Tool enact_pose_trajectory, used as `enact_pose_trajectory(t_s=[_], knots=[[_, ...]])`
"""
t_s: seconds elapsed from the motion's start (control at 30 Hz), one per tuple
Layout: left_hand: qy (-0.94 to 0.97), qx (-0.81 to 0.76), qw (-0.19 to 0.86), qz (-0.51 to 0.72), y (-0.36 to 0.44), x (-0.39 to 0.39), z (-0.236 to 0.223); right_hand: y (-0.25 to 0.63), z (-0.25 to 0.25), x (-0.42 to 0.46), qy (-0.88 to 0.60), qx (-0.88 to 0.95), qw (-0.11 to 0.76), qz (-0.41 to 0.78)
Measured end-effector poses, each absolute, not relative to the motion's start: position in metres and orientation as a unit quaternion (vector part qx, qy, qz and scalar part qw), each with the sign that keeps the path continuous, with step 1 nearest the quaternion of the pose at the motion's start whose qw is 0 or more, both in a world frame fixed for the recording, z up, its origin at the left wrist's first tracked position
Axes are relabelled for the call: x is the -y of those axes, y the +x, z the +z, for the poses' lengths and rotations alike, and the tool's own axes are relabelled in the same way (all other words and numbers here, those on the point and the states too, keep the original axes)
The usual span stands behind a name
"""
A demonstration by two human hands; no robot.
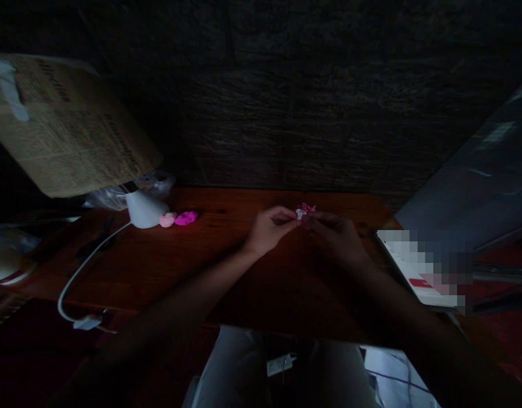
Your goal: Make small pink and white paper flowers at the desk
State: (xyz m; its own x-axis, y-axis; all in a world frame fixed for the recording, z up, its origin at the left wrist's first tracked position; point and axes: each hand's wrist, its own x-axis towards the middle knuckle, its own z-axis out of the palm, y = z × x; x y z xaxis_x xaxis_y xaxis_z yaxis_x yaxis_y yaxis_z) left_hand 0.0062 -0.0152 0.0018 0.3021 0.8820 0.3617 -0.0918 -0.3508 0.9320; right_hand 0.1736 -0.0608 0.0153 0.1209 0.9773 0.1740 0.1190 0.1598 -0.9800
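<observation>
Both my hands meet over the middle of a dark reddish wooden table (226, 266). My left hand (269, 228) and my right hand (335, 235) pinch a small pink and white piece (304, 211) between their fingertips. The fingers of both hands are closed round it. What the piece is I cannot make out in the dim light. Two small lumps, one pale pink (168, 220) and one bright magenta (186, 217), lie on the table to the left of my hands.
A white lamp base (144, 208) stands at the back left, its white cable (80, 272) running to the front edge. A newspaper-covered board (60, 127) leans above it. Papers (417, 272) lie at the right. A dark wall (286, 102) is behind.
</observation>
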Motion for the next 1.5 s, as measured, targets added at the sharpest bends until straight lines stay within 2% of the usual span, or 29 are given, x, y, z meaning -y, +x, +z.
enact_pose_trajectory(t_s=[0.67,0.87,1.13,1.5], knots=[[0.653,-0.297,0.474,0.511,0.0065,0.0184,0.0044,0.1728,0.0104,0.0607,-0.499,0.537,0.571,0.369],[0.624,-0.295,0.506,0.517,0.0073,0.015,0.0054,0.1727,0.0159,0.0629,-0.498,0.544,0.57,0.361],[0.55,-0.313,0.602,0.487,0.0067,0.0137,0.0061,0.1723,0.0131,0.0619,-0.501,0.542,0.572,0.358],[0.549,-0.322,0.588,0.499,0.0093,0.0182,0.0066,0.1712,0.0127,0.0626,-0.496,0.551,0.579,0.339]])
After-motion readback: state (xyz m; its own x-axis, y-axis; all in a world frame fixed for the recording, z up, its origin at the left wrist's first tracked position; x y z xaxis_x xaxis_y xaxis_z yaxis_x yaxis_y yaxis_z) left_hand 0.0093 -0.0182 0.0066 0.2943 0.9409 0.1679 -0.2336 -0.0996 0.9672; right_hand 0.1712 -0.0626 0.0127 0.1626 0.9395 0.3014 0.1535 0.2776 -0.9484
